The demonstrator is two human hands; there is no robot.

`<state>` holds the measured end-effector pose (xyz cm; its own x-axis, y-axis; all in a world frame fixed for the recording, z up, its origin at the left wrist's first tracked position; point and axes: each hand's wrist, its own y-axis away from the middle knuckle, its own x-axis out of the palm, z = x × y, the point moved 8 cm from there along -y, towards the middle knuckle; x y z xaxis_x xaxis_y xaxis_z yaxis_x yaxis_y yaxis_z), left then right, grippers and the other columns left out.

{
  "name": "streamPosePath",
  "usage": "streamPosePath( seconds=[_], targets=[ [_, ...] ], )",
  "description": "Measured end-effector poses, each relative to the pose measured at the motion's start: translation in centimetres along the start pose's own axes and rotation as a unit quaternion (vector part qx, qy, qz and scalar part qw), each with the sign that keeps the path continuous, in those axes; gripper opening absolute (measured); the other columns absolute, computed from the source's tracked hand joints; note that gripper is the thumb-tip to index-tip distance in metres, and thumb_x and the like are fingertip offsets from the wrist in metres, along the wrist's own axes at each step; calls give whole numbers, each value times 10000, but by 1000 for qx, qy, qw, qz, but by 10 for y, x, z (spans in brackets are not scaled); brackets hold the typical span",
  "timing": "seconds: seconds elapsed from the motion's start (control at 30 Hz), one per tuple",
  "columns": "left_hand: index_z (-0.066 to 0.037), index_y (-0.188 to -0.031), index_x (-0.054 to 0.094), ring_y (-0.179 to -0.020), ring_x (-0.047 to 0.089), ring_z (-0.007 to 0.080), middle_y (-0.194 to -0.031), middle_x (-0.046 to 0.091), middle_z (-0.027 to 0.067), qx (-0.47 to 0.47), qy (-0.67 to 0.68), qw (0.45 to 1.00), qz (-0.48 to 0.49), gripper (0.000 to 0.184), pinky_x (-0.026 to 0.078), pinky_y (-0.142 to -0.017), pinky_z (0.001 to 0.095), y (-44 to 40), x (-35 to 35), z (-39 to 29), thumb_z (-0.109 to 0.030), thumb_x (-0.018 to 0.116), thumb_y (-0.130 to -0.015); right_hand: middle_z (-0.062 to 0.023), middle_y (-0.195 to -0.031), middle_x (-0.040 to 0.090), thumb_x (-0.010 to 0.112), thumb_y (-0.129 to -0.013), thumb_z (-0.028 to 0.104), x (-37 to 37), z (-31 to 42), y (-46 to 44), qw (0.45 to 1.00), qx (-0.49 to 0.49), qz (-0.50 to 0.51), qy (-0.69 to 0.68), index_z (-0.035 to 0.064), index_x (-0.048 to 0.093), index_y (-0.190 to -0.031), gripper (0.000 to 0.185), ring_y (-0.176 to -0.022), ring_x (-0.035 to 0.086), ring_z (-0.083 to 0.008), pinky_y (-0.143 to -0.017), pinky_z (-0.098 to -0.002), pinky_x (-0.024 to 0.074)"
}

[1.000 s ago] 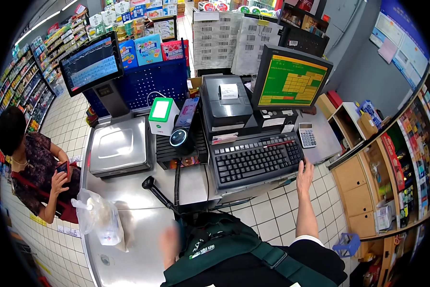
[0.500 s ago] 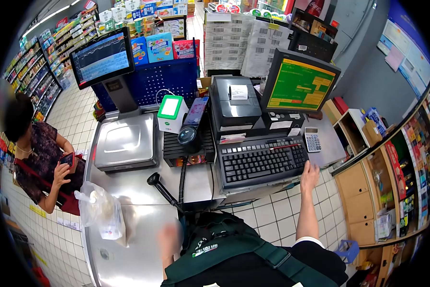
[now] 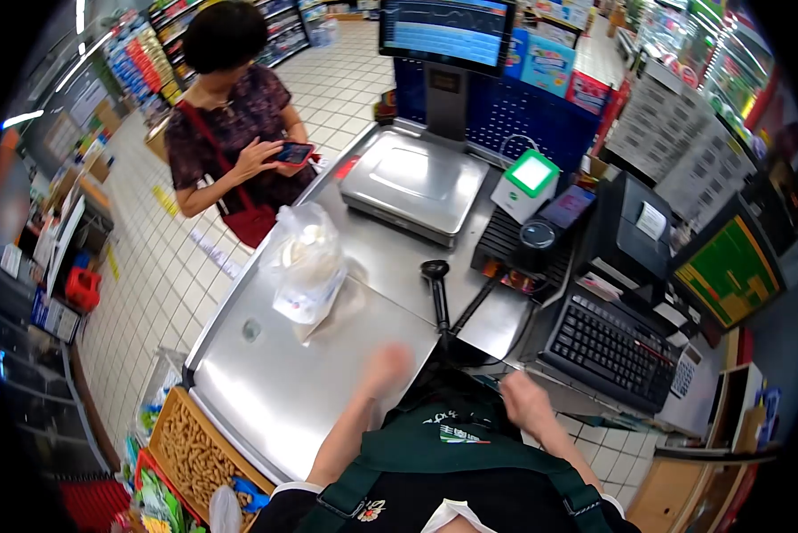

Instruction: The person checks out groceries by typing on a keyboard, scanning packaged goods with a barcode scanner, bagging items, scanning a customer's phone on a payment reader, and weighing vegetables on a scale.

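Note:
My left hand (image 3: 387, 369) is over the steel counter (image 3: 239, 391), smeared by motion, so its fingers cannot be read. Close to the counter's near edge, in front of my apron, my right hand (image 3: 525, 400) has its fingers curled in; whatever they may hold is hidden. A clear plastic bag (image 3: 308, 266) with pale contents stands on the counter, beyond my left hand and apart from it. Between the two hands, farther in, a black barcode scanner (image 3: 436, 293) rests on its stand. The keyboard (image 3: 614, 349) lies to the right of my right hand.
Across the counter, a person (image 3: 230, 133) holds a phone (image 3: 294, 154). A flat scale (image 3: 415, 182), a green-and-white box (image 3: 528, 182), a printer (image 3: 628, 231) and a monitor (image 3: 728, 262) line the far and right side. At lower left sits a box of peanuts (image 3: 195, 449).
My view has swung left. My right hand has left the area beside the keyboard and calculator and come in front of my body, its fingers now curled. My left hand stays blurred over the counter.

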<state>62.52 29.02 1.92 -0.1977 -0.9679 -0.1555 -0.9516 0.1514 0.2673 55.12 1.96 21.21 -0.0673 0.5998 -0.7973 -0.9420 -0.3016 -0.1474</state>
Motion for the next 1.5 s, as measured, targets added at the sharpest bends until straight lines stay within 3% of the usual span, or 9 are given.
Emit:
streamPosePath(
  seconds=[0.07,0.17,0.23,0.33,0.57,0.73,0.77,0.97,1.5],
  targets=[
    [-38,-878,615,-493,550,91,-636,602,37,-45,38,998,-9,168,417,-438,217,11,2,-30,-200,581,-904,-159,-1034,555,509,-818,19,33,5,17,972,23,232,11,112,469,-1228,422,-875,599,-361,-768,-443,493],
    [-45,-881,620,-479,532,81,-621,589,34,-91,85,992,-10,164,414,-433,217,12,4,-31,-205,587,-899,-152,-1096,550,515,-813,18,35,-25,47,943,89,319,16,130,436,-1288,494,-948,590,-352,-813,-441,478],
    [-43,-925,617,-485,534,63,-656,603,22,-97,100,990,8,198,409,-427,200,6,6,-19,-239,601,-902,-129,-1166,534,537,-801,27,16,-14,57,931,36,357,65,158,395,-1346,578,-1034,567,-333,-885,-449,439],
    [-33,-1030,601,-599,583,84,-766,631,37,-90,119,989,2,262,436,-497,208,-6,13,-35,-256,618,-894,-162,-1436,319,564,-808,111,-9,11,73,887,24,454,82,170,172,-1474,776,-1290,373,-343,-1046,-444,312],
    [31,-1164,510,-703,557,104,-788,606,43,32,107,993,-41,474,441,-578,243,-62,50,-105,-289,670,-852,-202,-1509,154,492,-871,254,6,15,95,944,-67,321,-43,6,116,-1458,740,-1386,207,-340,-1132,-466,150],
    [71,-1081,534,-777,612,209,-859,635,152,-14,-60,996,-64,508,485,-694,346,-80,54,-98,-261,704,-736,-212,-1493,196,457,-884,173,9,2,93,949,-99,298,-40,0,160,-1445,658,-1366,252,-342,-1122,-443,195],
    [66,-1015,535,-755,622,213,-825,641,158,43,-47,995,-72,451,482,-672,359,-71,58,-115,-247,693,-731,-215,-1486,213,451,-884,149,7,2,91,951,-104,287,-48,-2,176,-1440,638,-1355,273,-346,-1115,-435,216],
    [17,-1042,555,-751,626,391,-786,632,223,80,-259,955,119,486,487,-678,448,-27,121,-139,-352,667,-748,-221,-1469,240,469,-863,99,-5,-3,73,949,-94,293,-62,-4,209,-1426,629,-1331,307,-346,-1088,-421,264],
    [63,-1050,505,-818,612,411,-835,624,258,67,-234,959,147,474,475,-729,467,-113,194,-150,-328,655,-829,-176,-1469,262,474,-872,144,-21,-23,58,963,-13,258,-81,37,266,-1416,592,-1337,300,-321,-1075,-409,293]
  ],
)
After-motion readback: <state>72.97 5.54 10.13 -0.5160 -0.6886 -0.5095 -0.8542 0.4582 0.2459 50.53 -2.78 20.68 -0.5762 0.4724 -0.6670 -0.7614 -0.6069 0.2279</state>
